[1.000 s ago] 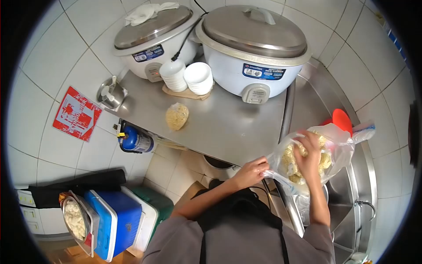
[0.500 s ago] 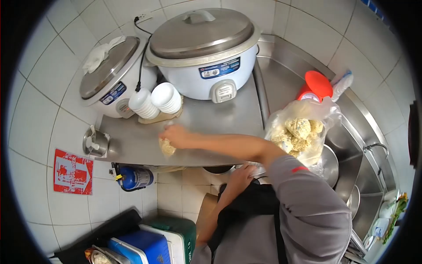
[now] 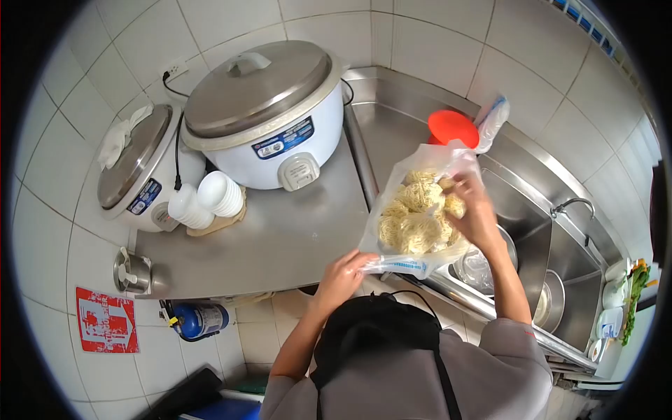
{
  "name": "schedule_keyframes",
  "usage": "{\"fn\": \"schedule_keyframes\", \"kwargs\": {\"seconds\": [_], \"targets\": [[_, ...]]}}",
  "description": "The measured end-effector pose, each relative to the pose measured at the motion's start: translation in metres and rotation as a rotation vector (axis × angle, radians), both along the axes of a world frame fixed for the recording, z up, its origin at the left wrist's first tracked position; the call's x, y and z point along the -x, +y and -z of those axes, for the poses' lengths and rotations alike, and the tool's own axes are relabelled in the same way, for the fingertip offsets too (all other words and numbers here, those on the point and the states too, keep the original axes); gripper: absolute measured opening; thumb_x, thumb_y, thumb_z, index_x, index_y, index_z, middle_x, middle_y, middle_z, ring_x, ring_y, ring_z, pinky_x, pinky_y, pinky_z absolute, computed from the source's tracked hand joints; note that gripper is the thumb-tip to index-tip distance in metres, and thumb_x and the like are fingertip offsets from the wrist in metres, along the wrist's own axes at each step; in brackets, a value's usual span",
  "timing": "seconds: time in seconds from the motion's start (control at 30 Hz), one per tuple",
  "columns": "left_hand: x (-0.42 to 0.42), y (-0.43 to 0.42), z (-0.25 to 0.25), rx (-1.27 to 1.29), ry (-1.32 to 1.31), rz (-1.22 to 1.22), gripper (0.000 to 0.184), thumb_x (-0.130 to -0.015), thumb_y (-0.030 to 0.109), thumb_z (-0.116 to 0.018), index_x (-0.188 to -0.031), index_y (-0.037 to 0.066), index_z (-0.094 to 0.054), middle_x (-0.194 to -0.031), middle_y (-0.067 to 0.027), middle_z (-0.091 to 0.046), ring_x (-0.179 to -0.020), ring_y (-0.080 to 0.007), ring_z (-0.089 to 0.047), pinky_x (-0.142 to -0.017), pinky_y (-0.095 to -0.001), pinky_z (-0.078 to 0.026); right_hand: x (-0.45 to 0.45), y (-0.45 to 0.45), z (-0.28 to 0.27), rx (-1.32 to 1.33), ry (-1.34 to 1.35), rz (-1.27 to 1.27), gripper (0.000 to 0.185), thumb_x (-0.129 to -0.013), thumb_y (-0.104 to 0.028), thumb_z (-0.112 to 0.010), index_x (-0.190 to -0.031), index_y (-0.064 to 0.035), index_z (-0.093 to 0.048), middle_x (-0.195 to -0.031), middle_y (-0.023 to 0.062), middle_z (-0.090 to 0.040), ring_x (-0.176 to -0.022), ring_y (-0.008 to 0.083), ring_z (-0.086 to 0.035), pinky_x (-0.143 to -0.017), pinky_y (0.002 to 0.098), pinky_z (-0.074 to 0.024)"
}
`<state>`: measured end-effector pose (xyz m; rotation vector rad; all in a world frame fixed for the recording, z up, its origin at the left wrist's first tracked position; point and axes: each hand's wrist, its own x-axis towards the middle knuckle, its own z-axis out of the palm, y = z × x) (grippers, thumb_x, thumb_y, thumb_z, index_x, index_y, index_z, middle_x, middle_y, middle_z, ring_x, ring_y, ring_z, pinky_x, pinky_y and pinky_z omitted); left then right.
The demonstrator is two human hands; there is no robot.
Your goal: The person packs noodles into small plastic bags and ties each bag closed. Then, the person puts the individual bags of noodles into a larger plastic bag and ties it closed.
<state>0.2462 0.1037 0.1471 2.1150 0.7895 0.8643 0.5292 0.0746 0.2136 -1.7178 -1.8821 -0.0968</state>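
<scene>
A large clear plastic bag (image 3: 399, 171), its mouth spread, holds several clumps of pale yellow noodles (image 3: 423, 196). At the bag's near-left edge, my left hand (image 3: 343, 278) grips the plastic between thumb and fingers. Reaching into the right side of the bag, my right hand (image 3: 476, 213) has its fingers and thumb apart around the noodle clumps, slightly blurred. One clump at the front (image 3: 422, 233) looks wrapped in thin clear plastic. Whether my right fingers touch a clump cannot be made out.
Two rice cookers (image 3: 262, 150) stand behind, with stacked white cups (image 3: 220, 194) before them. A red lid (image 3: 453, 127) sits beyond the bag. Sinks (image 3: 514, 192) with metal bowls (image 3: 551, 297) lie right; a metal container (image 3: 133, 271) stands left, above a blue extinguisher (image 3: 199, 318).
My right hand has moved from the counter's left, where it held a small bag of noodles, into the large bag. My left hand has come up onto its edge. The view has shifted right.
</scene>
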Motion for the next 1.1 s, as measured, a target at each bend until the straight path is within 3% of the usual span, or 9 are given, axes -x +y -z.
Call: {"fn": "schedule_keyframes", "kwargs": {"seconds": [0.13, 0.23, 0.27, 0.43, 0.5, 0.53, 0.63, 0.87, 1.1], "targets": [[-0.015, 0.015, -0.012, -0.068, 0.064, 0.047, 0.031, -0.067, -0.009, -0.054, -0.094, 0.006, -0.061, -0.081, -0.0122, -0.056, -0.073, -0.0332, -0.056, -0.065, -0.0398, -0.046, -0.032, 0.030, 0.000, -0.297, -0.147, 0.325, 0.080, -0.057, -0.016, -0.078, -0.128, -0.0163, -0.041, -0.120, 0.0145, -0.046, -0.108, 0.0361, -0.043, -0.090, 0.0420, -0.0362], [-0.027, 0.022, -0.021, -0.138, 0.110, 0.056, 0.032, -0.067, -0.009, -0.054, -0.095, 0.006, -0.061, -0.081, -0.0124, -0.055, -0.072, -0.0328, -0.056, -0.065, -0.0397, -0.046, -0.094, 0.079, 0.067, 0.098, 0.323, 0.348, 0.026, -0.074, -0.014, -0.064, -0.099, -0.0056, -0.063, -0.085, 0.0149, -0.063, -0.083, 0.0280, -0.060, -0.077, 0.0348, -0.0447], [-0.031, 0.022, -0.024, -0.142, 0.087, 0.037, 0.033, -0.067, -0.011, -0.053, -0.095, 0.005, -0.062, -0.080, -0.0136, -0.054, -0.072, -0.0331, -0.055, -0.065, -0.0377, -0.046, -0.091, 0.081, 0.055, -0.012, 0.353, 0.275, 0.021, -0.077, -0.013, -0.060, -0.095, -0.0037, -0.064, -0.082, 0.0137, -0.064, -0.078, 0.0254, -0.060, -0.074, 0.0340, -0.0453], [-0.053, 0.029, -0.037, -0.102, -0.182, -0.048, 0.036, -0.067, -0.014, -0.050, -0.095, 0.004, -0.064, -0.075, -0.0108, -0.053, -0.066, -0.0254, -0.054, -0.061, -0.0295, -0.044, -0.091, 0.070, 0.004, -0.322, 0.909, 0.143, 0.023, -0.087, -0.008, -0.043, -0.092, 0.0043, -0.062, -0.080, 0.0051, -0.064, -0.072, 0.0123, -0.057, -0.069, 0.0267, -0.0452], [-0.060, 0.044, -0.056, -0.122, -0.243, -0.092, 0.036, -0.067, -0.015, -0.050, -0.094, 0.003, -0.064, -0.074, -0.0091, -0.052, -0.064, -0.0219, -0.053, -0.060, -0.0274, -0.042, -0.119, 0.075, -0.003, -0.357, 0.815, 0.109, 0.023, -0.090, -0.011, -0.044, -0.094, 0.0035, -0.061, -0.079, 0.0044, -0.063, -0.071, 0.0115, -0.056, -0.069, 0.0244, -0.0446], [-0.062, 0.056, -0.071, -0.152, -0.259, -0.114, 0.036, -0.067, -0.016, -0.049, -0.094, 0.003, -0.064, -0.074, -0.0082, -0.052, -0.063, -0.0202, -0.052, -0.059, -0.0266, -0.041, -0.101, 0.070, -0.029, -0.440, 0.835, 0.040, 0.034, -0.091, -0.027, -0.050, -0.086, 0.0046, -0.061, -0.071, 0.0005, -0.058, -0.065, 0.0093, -0.049, -0.060, 0.0243, -0.0408], [-0.050, 0.084, -0.111, -0.345, -0.282, -0.175, 0.034, -0.068, -0.017, -0.048, -0.091, 0.002, -0.065, -0.072, -0.0067, -0.052, -0.062, -0.0171, -0.050, -0.057, -0.0247, -0.040, -0.083, 0.069, -0.082, -0.484, 1.032, -0.138, 0.036, -0.091, -0.030, -0.051, -0.097, 0.0040, -0.058, -0.078, 0.0021, -0.058, -0.070, 0.0103, -0.052, -0.064, 0.0254, -0.0430], [-0.003, 0.111, -0.214, -0.246, -0.585, -0.277, 0.017, -0.087, -0.003, -0.045, -0.096, -0.001, -0.059, -0.088, -0.0046, -0.060, -0.073, -0.0081, -0.053, -0.066, -0.0228, -0.045, -0.049, 0.085, -0.188, -0.408, 1.203, -0.128, 0.024, -0.093, -0.016, -0.042, -0.106, 0.0015, -0.052, -0.095, 0.0109, -0.062, -0.074, 0.0155, -0.057, -0.069, 0.0270, -0.0456], [0.082, 0.134, -0.170, -0.087, -0.500, -0.418, 0.019, -0.087, 0.003, -0.042, -0.100, 0.003, -0.056, -0.083, -0.0007, -0.055, -0.078, -0.0067, -0.051, -0.069, -0.0212, -0.043, -0.011, 0.107, -0.128, -0.004, 1.060, -0.324, 0.021, -0.081, 0.000, -0.042, -0.097, -0.0025, -0.056, -0.080, 0.0038, -0.059, -0.062, 0.0066, -0.044, -0.054, 0.0206, -0.0352]]}}
